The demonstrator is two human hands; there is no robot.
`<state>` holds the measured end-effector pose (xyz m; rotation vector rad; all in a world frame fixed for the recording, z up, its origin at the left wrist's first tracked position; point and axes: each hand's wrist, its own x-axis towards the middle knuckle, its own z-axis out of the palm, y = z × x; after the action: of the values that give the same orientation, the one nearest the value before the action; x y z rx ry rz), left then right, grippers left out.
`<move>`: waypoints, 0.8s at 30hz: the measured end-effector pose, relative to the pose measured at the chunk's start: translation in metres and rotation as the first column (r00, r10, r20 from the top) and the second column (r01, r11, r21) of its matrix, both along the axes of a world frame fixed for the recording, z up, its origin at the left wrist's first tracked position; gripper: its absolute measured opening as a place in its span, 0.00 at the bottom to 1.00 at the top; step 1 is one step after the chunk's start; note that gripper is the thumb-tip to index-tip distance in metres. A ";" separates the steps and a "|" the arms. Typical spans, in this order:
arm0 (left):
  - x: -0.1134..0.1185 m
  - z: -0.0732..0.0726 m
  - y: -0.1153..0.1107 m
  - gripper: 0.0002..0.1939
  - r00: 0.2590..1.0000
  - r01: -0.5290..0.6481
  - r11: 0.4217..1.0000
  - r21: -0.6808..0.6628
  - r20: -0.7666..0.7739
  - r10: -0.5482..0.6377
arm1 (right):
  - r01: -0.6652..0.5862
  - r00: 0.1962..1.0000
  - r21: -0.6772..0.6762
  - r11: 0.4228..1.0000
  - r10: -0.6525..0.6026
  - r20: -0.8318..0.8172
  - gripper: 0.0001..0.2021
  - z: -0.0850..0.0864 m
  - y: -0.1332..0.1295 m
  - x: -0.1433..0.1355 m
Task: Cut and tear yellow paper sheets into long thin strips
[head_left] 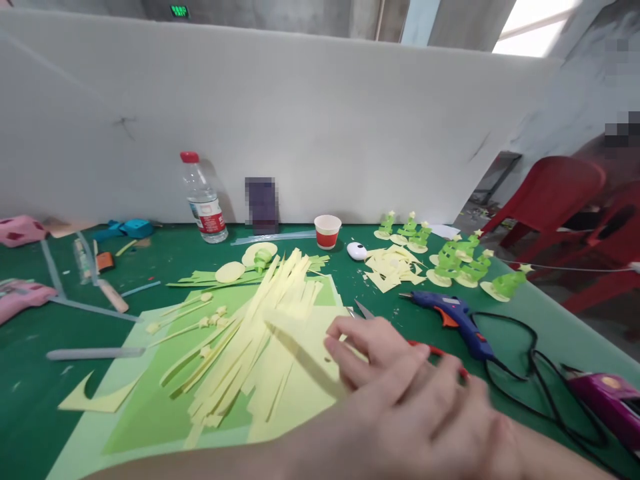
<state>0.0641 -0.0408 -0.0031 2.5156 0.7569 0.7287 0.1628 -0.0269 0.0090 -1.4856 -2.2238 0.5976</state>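
My left hand (400, 413), blurred, reaches in from the lower left and lies across the back of my right hand, its fingers apart. Beneath it, my right hand (367, 343) has curled fingers pressed together at the edge of the pale yellow sheets (313, 380); what they pinch is too blurred to make out. Scissors lie partly hidden under both hands, with the blade (364, 309) and red handle (463, 372) showing. Left of the hands, a pile of pale yellow paper strips (260, 327) covers green sheets (145, 407). Small knotted strips (205, 323) lie beside the pile.
A blue glue gun (450, 308) with black cable and a magenta tool (605, 400) are at right. Small green spiral trees (450, 260) stand behind them. A paper cup (327, 233), a bottle (210, 217) and yellow scraps (394, 267) are farther back. Pink tools (23, 297) lie left.
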 end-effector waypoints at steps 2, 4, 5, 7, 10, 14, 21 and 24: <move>0.002 -0.001 0.007 0.24 0.989 0.144 0.944 0.298 -0.031 -0.141 | 0.010 1.000 0.049 0.999 -0.010 -0.009 0.16 0.003 -0.008 0.001; -0.011 0.003 0.029 0.27 0.995 0.100 0.879 0.467 -0.058 -0.083 | -0.006 1.000 0.075 0.997 0.006 -0.003 0.19 0.013 -0.015 0.009; -0.020 0.005 0.042 0.28 0.999 -0.029 0.917 0.397 -0.007 0.035 | -0.017 1.000 0.089 0.996 0.017 -0.003 0.19 0.019 -0.017 0.015; -0.038 0.012 0.063 0.25 0.979 -0.203 0.959 0.198 0.029 0.202 | -0.052 0.999 0.119 0.992 0.053 -0.009 0.17 0.032 -0.020 0.029; -0.054 0.025 0.076 0.16 0.969 -0.178 0.976 -0.125 0.151 0.196 | -0.087 0.996 0.113 0.990 0.087 0.005 0.12 0.045 -0.020 0.045; -0.055 0.036 0.065 0.09 0.993 -0.071 0.928 -0.365 0.061 0.100 | -0.027 0.999 0.010 1.000 0.027 0.047 0.13 0.045 -0.015 0.055; -0.046 0.022 0.053 0.08 0.989 -0.096 0.947 -0.305 0.076 0.125 | 0.047 0.998 0.031 0.998 -0.046 -0.040 0.06 0.033 -0.006 0.040; -0.044 0.018 0.049 0.09 0.993 -0.088 0.975 -0.204 0.060 0.102 | 0.040 0.998 0.043 0.998 -0.037 -0.055 0.07 0.026 -0.002 0.030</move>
<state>0.0200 0.0081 0.0144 2.2736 0.8850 0.7296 0.1925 -0.0292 0.0354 -1.4695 -2.1486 0.5668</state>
